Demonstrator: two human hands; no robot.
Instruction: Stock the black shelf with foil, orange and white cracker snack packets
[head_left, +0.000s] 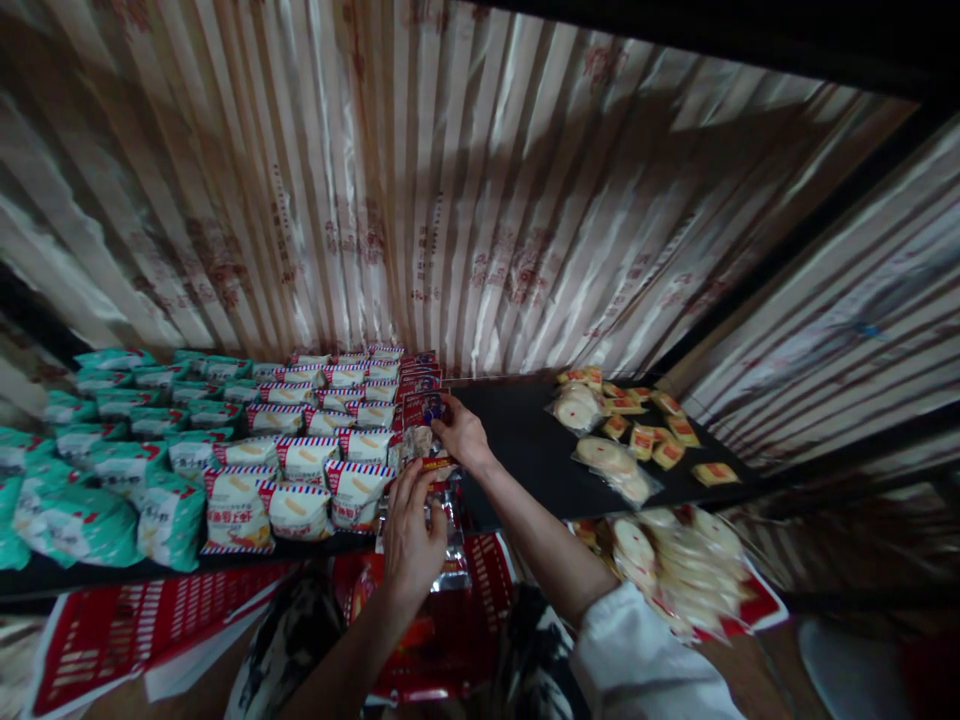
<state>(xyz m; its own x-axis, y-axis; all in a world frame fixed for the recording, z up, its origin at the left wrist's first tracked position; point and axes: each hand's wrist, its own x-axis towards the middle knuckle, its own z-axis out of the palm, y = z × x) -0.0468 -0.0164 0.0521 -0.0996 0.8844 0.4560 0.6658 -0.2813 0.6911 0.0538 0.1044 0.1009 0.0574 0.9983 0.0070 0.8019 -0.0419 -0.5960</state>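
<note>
My right hand [461,435] has its fingers closed on the edge of a dark red and blue snack packet [421,408], at the front of a narrow row of such packets. Just nearer to me, my left hand [414,535] bends its fingers over packets with silver wrapping [454,545], beside one with a red and yellow band [436,463]. Its thumb partly hides what it grips. Left of my hands stand rows of white snack bags [298,510] with red and blue striped tops.
Teal snack bags [171,520] fill the far left of the black shelf [502,430]. Flat round pastries in clear wrap [611,462] and small yellow packets [667,450] lie at the right. Red baskets [142,625] stand below, one holding wrapped pastries [682,565]. Pleated sheeting [450,200] hangs behind.
</note>
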